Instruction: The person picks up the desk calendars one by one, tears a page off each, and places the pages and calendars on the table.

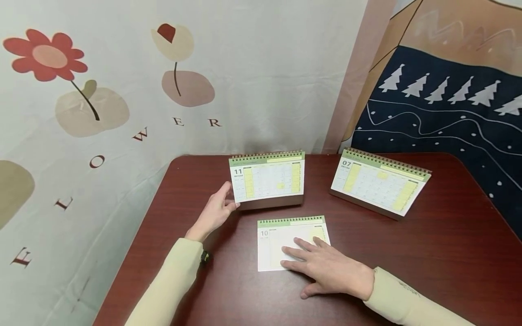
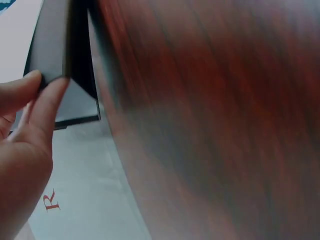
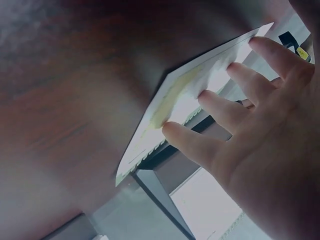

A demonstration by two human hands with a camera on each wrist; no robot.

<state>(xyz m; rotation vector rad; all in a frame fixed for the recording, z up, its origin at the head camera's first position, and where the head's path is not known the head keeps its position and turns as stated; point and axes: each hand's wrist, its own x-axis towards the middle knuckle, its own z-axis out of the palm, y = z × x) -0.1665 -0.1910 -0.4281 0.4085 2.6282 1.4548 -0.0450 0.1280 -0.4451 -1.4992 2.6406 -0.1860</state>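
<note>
A desk calendar showing page 11 stands at the table's back middle, its spiral binding on top. My left hand pinches the left edge of its dark stand between thumb and fingers. In front of it a sheet marked 10, with a green strip and punched holes along its top, lies on the table. My right hand rests on this sheet, fingers straight and spread, covering its lower right part. In the right wrist view the fingertips touch the sheet's surface.
A second desk calendar, on page 07, stands angled at the back right. The dark red wooden table ends against a white cloth with printed flowers and letters. A navy cloth with trees hangs at the right.
</note>
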